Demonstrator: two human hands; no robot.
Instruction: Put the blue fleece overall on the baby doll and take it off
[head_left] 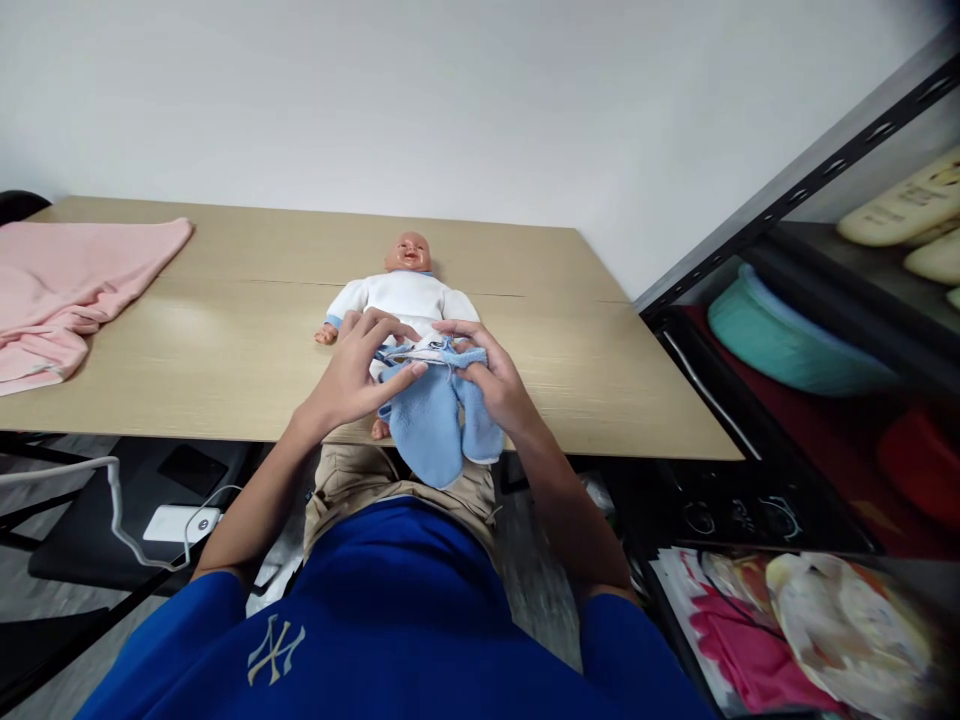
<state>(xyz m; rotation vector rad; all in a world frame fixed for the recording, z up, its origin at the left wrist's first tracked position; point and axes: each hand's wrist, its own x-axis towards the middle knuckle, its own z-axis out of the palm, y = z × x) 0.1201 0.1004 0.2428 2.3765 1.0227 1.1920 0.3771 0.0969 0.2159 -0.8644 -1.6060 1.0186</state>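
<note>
A light blue pair of doll pants (427, 425) hangs between my hands, its two leg-like parts drooping over the table's front edge. My left hand (361, 362) has thumb and fingers closed on the left side of the waistband. On the other side, my right hand (486, 372) pinches the opening's edge between thumb and fingers. A baby doll (409, 290) lies face up behind the pants, wearing a white top with blue trim at the collar and cuff. The pants and my hands cover most of the doll's lower body; one foot (381, 429) shows below my left hand.
The wooden table (247, 330) backs onto a white wall. Pink cloth (67, 290) lies crumpled at its left end. To the right stands a shelf with a teal basin (787, 330). A white power bank (181, 523) with a cable rests on a black chair at lower left.
</note>
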